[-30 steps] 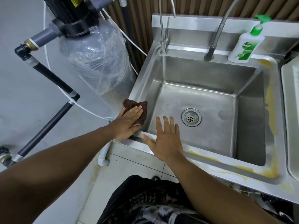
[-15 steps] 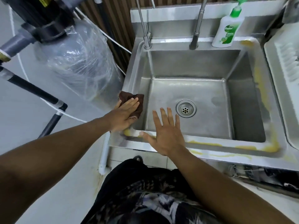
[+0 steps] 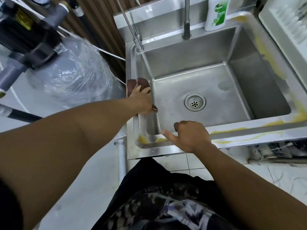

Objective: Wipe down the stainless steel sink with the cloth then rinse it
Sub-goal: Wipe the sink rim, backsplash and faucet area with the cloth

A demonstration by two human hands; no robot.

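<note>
- My left hand (image 3: 142, 103) is on the cloth (image 3: 141, 82), fingers (image 3: 141, 92) laid fairly straight over it, pressing it onto the left rim of the sink (image 3: 191, 63), about halfway along.
- A bit of cloth pokes out under my palm on the basin side.
- My right hand (image 3: 192, 136) is at the front rim near the front-left corner. Fingers are curled over the edge into the basin, thumb stuck out along the rim.
- Yellow gunk (image 3: 229, 130) is smeared along the front and right rims.
- Soap bottle (image 3: 216, 14) sits on the back ledge, near a tap (image 3: 186, 22).
</note>
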